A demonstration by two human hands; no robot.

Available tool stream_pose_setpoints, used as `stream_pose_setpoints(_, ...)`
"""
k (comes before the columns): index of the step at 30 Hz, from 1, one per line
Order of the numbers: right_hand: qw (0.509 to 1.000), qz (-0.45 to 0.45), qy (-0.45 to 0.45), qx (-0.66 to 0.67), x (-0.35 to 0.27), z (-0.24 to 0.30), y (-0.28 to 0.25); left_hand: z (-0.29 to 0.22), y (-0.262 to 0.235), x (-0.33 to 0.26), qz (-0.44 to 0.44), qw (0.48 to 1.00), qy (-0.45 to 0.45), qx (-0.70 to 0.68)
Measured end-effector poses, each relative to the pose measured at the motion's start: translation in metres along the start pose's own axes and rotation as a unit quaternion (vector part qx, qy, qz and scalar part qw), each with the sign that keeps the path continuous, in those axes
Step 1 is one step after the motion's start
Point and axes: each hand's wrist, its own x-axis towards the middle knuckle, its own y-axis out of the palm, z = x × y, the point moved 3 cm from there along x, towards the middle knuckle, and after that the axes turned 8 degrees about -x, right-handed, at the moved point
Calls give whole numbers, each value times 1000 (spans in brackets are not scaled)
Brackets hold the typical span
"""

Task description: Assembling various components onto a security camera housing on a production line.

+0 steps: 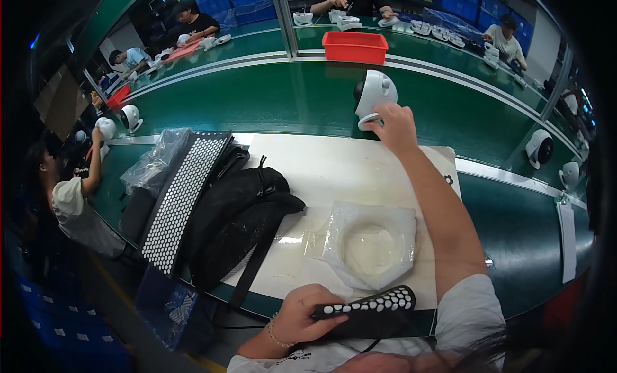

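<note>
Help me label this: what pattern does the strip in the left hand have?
White dots on black; the head view shows the strip best.

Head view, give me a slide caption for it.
Right hand grasping a white rounded device, left hand holding a white-dotted black strip.

Smooth plastic white device (379, 90), matt cloth bag (234, 212), glossy green surface (257, 100)

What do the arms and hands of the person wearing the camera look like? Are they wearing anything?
Both hands are bare, with no gloves. A thin, light bracelet, maybe beaded, circles the wrist by the left hand. The right hand has no bracelet that I can see. A loose white short sleeve covers the upper right arm, leaving the forearm bare.
</note>
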Motion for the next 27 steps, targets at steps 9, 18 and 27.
stream_pose_setpoints(9, 870, 56, 178, 456, -60, 51, -140, 1, 0, -6, -39, 999, 8, 0)
stream_pose_setpoints(18, 834, 215, 181, 475, -132, 80, -164, 4, 6, -7, -73, 995, 28, -58)
stream_pose_setpoints(27, 942, 12, -167, 292, -207, 85, -193, 11, 23, -11, -92, 983, 45, -151)
